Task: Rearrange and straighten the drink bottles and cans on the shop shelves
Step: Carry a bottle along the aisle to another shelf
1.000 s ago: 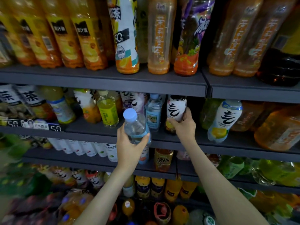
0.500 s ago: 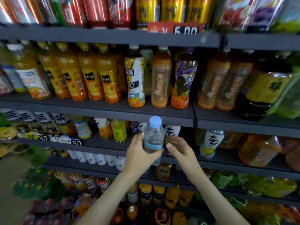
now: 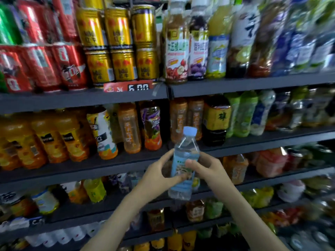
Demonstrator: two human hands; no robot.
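Both hands grasp a clear plastic water bottle with a pale blue cap: left hand, right hand. It is held upright, off the dark grey shelves, before their front edges.

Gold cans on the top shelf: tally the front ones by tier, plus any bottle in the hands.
Upper-tier gold cans: 3
Lower-tier gold cans: 3
Water bottle, held by left hand and right hand: 1
Total: 7

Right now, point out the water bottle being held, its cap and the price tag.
water bottle (image 3: 179, 163), head view, on its pale blue label.
cap (image 3: 189, 130), head view, on its side.
price tag (image 3: 138, 87), head view, on its digits.
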